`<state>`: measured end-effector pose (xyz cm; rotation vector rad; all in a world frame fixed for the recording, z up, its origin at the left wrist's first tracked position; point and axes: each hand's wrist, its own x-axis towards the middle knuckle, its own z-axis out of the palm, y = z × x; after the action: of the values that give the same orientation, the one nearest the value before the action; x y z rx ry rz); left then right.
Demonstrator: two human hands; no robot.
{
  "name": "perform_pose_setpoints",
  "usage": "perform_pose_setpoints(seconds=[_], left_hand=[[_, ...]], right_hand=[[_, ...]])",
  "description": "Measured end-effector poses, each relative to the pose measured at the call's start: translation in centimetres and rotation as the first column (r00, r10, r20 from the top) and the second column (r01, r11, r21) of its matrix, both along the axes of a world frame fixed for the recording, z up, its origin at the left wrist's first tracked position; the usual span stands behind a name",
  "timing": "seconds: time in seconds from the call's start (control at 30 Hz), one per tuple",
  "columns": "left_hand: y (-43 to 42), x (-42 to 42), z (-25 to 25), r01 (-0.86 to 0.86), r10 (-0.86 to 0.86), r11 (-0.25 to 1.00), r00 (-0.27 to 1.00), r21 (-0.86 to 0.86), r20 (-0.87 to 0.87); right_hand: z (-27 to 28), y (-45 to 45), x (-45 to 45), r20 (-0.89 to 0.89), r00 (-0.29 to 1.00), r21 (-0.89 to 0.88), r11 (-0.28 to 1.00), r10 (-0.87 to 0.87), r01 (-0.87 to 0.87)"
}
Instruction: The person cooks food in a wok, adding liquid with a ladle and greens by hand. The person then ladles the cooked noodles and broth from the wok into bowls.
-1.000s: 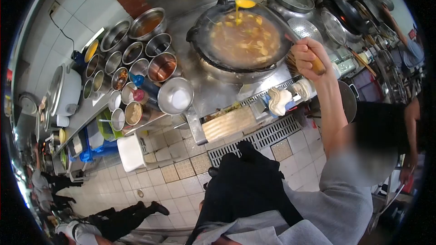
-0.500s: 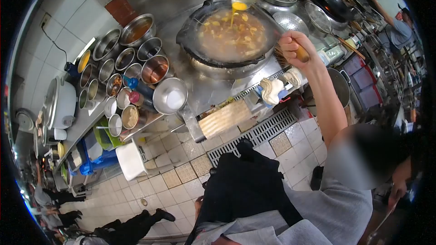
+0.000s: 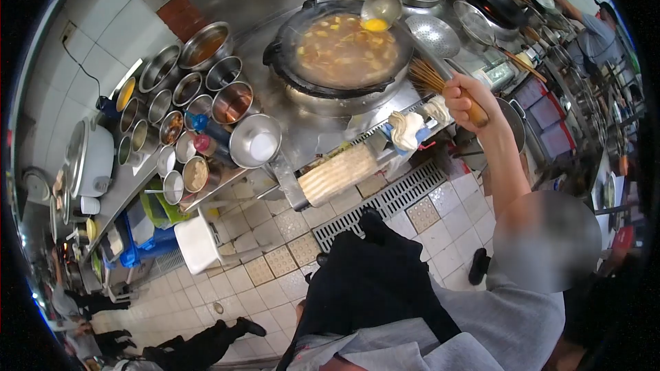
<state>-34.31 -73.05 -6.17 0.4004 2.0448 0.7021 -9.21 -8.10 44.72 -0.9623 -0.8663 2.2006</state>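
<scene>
Holding a ladle [image 3: 382, 7] of yellow liquid [image 3: 376, 25] above a steaming wok [image 3: 278, 55], R hand [image 3: 467, 99] out in front.
R fingers wrapped firmly round its wooden handle [image 3: 476, 113]; bowl tilts near wok's far R edge, over chunky brown soup [image 3: 338, 49]. L hand [image 3: 300, 308] mostly hidden at apron's side; can't tell its fingers. Prob. best: steady wrist, slow thin pour, circling so it spreads evenly.

The right hand [image 3: 469, 101] has drawn the ladle [image 3: 382, 7] nearer and rightward. The falling stream of yellow liquid [image 3: 376, 25] has ended.
</scene>
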Motion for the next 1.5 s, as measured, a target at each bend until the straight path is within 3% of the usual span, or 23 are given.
perform_pose_setpoints(seconds=[0.2,0.33,0.57,0.7,0.9,1.3,1.5], left_hand=[[-0.1,-1.1,-1.2,0.058,-0.057,0.997,0.998,0.051,-0.019],[-0.1,-1.4,-1.9,0.083,-0.081,0.994,0.996,0.076,-0.029],[0.3,-0.2,-1.4,0.042,-0.041,0.999,0.999,0.02,-0.036],[0.7,0.6,-1.1,0.025,-0.025,1.0,0.999,0.004,-0.037],[1.6,1.8,-0.7,-0.009,0.008,1.0,0.999,-0.017,-0.039],[4.6,3.4,-1.8,0.0,-0.004,0.999,0.996,-0.045,-0.089],[5.2,2.1,-5.6,0.155,-0.191,0.977,0.94,-0.145,-0.282]], right_hand=[[0.3,-3.2,1.2,-0.122,0.986,-0.133,0.982,0.117,-0.133],[1.2,-3.8,1.0,-0.126,0.991,-0.218,0.974,0.04,-0.067],[-0.3,1.4,-0.2,0.003,0.997,0.009,0.997,0.083,-0.083],[-0.2,4.3,-2.5,0.134,0.987,0.197,0.979,-0.085,0.058],[-0.7,7.0,-3.7,0.367,0.921,0.486,0.871,-0.132,-0.069],[-1.7,5.6,0.0,0.429,0.901,0.577,0.787,-0.062,-0.22],[-1.5,4.5,0.2,0.471,0.873,0.596,0.775,-0.127,-0.21]])
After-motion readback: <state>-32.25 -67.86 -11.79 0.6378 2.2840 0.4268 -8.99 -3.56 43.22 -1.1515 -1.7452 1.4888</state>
